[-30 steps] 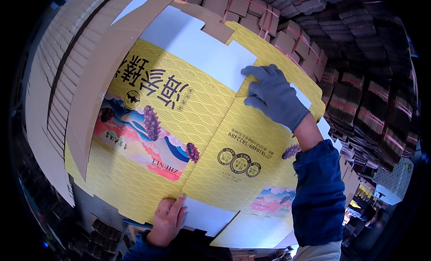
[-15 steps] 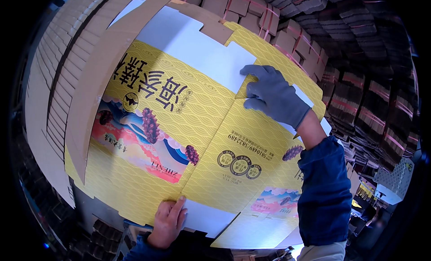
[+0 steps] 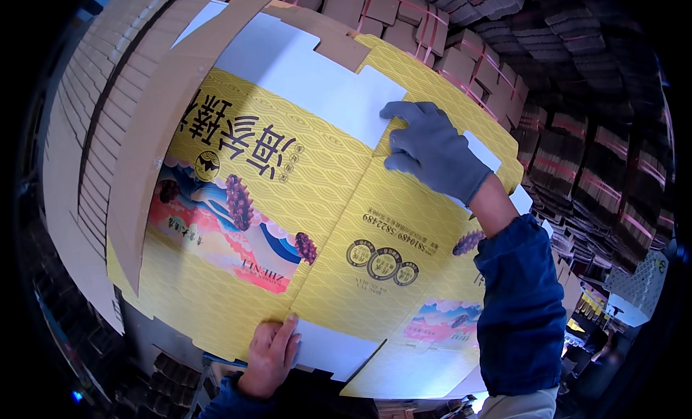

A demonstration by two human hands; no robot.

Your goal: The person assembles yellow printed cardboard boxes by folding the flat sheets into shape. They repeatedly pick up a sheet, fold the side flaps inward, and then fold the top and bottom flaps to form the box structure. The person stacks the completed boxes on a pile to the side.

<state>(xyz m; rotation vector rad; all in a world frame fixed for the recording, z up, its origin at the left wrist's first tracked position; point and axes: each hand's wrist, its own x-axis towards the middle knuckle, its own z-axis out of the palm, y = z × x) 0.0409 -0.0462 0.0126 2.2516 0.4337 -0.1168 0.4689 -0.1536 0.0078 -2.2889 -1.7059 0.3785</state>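
Observation:
A large flat yellow printed carton blank (image 3: 317, 203) with white flaps lies spread out before me. My left hand (image 3: 270, 350), bare, presses on its near edge beside a white flap. My right hand (image 3: 436, 148), in a grey glove with a blue sleeve behind it, lies flat on the far part of the blank, next to a white flap (image 3: 303, 80) along the fold line. A plain brown cardboard sheet (image 3: 166, 116) lies over the blank's left side.
Tall stacks of flat brown cardboard (image 3: 79, 159) rise at the left. Strapped bundles of folded cartons (image 3: 577, 159) fill the back and right. More printed blanks (image 3: 432, 347) lie underneath at the lower right.
My right gloved hand has slid slightly left along the far fold. The left hand and the blank stay in place.

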